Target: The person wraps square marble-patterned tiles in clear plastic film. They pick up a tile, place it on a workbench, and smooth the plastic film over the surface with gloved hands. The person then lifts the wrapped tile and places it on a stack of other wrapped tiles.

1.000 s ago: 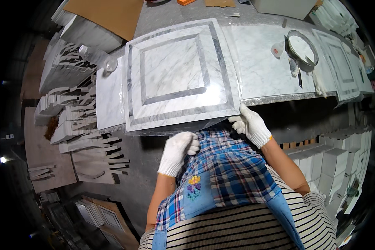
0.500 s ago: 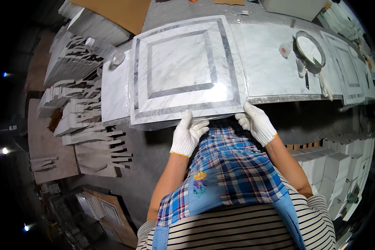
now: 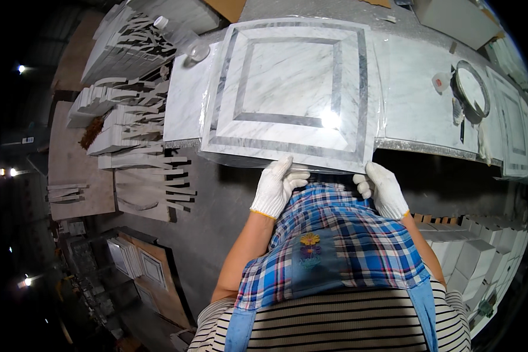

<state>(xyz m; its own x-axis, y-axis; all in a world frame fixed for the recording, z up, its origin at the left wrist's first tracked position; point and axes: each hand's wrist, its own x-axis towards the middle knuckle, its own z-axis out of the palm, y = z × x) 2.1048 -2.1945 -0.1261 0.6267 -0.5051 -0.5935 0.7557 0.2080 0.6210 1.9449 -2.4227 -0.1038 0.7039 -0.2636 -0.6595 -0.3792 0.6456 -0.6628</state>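
A grey concrete floor (image 3: 217, 217) fills the centre. Stacked cut stone pieces (image 3: 129, 123) lie at nine o'clock, white blocks (image 3: 481, 258) at four, small bright lamps (image 3: 6, 172) glow along the dark left rim.

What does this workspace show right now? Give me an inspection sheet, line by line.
Surface: grey workbench carrying white marble slabs.
Job's things: square marble panel with grey inlaid borders, under clear film, near edge overhanging the bench.
Clutter: round ring-shaped object, small white cup, clear plastic bottle lying at the left.
Grippers: left hand and right hand, both in white gloves, fingers at the panel's near edge; the grip itself cannot be made out.
Cables: nothing seen.
Surroundings: stacks of cut marble strips on the floor left, white blocks lower right, framed panels lower left.
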